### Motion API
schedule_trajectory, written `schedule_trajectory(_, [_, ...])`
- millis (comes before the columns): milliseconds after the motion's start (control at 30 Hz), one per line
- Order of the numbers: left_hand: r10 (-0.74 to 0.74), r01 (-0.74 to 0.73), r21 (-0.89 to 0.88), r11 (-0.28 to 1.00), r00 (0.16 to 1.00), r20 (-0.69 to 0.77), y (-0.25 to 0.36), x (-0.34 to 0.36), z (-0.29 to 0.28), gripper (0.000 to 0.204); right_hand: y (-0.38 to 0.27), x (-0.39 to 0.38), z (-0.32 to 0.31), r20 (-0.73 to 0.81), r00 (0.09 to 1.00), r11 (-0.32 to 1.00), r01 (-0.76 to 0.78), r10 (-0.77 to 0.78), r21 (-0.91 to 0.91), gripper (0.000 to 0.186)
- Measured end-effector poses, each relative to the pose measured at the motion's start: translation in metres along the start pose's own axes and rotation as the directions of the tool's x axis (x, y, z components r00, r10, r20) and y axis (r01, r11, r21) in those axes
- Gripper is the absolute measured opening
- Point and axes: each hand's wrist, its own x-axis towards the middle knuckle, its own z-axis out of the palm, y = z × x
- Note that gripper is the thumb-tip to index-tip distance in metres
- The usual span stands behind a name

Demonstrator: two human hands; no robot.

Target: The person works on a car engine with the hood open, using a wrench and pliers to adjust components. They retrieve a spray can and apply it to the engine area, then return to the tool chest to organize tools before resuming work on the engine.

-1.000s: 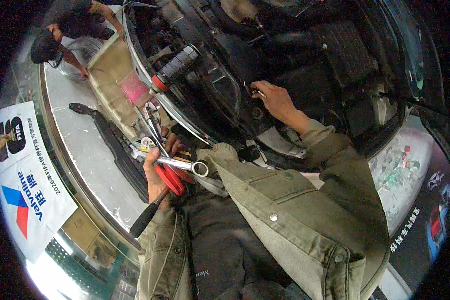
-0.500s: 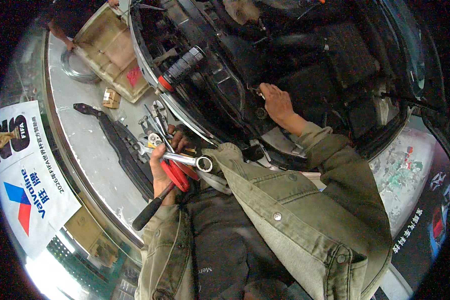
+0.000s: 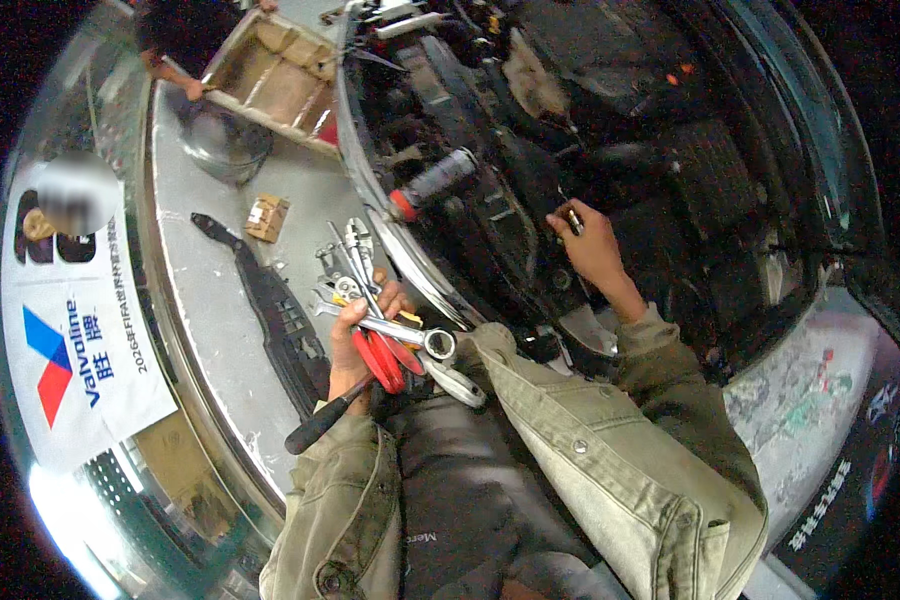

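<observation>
My left hand [image 3: 346, 345] is closed around a bundle of hand tools in front of my body. In it are a chrome ring-ended wrench [image 3: 402, 332], red-handled pliers [image 3: 378, 362] and a tool with a long black handle [image 3: 322, 422]. Several more metal tools stick out past the fingers. Over the open engine bay [image 3: 660, 165], my right hand [image 3: 600, 252] pinches a small dark piece with a shiny part [image 3: 574, 222]; its kind cannot be made out. A dark cylindrical can with a red end [image 3: 436, 182] lies on the bay's front edge, left of that hand.
On the grey floor are a long black plastic trim strip [image 3: 260, 290], a small cardboard box [image 3: 266, 217] and a coil-like round object [image 3: 225, 150]. Another person's hand [image 3: 192, 88] holds a pale tray [image 3: 270, 75] at the upper left. A printed banner [image 3: 80, 320] hangs at the left.
The view has shifted, moving the scene rightward in the picture. My right hand has turned, and the small piece in its fingers now shows more clearly. The left hand keeps its tools.
</observation>
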Motion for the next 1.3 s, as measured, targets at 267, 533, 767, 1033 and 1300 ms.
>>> schedule_trajectory(267, [0.022,0.000,-0.124,0.992,0.984,0.175,-0.007,-0.003,-0.017,0.049,-0.084,-0.049,0.036,0.537,0.842,0.649,-0.434,0.047,0.624,0.026])
schedule_trajectory(533, [-0.022,0.024,-0.008,1.000,0.990,0.138,-0.017,0.012,-0.048,0.049,-0.100,-0.068,0.066,0.706,0.699,0.304,-0.652,-0.114,0.694,0.020])
schedule_trajectory(767, [-0.149,0.100,0.242,0.965,0.969,0.195,-0.019,0.055,-0.031,0.054,-0.087,-0.068,0.060,0.719,0.691,0.006,-0.721,-0.081,0.693,0.030])
schedule_trajectory(1033, [-0.328,0.259,0.282,0.924,0.916,0.231,-0.073,0.086,-0.006,0.053,-0.031,-0.125,0.028,0.567,0.820,-0.218,-0.541,0.077,0.812,0.029])
schedule_trajectory(1300, [-0.434,0.379,0.237,0.894,0.864,0.257,-0.158,0.107,0.100,0.050,0.039,-0.136,-0.098,0.436,0.879,-0.052,-0.435,0.193,0.899,0.025])
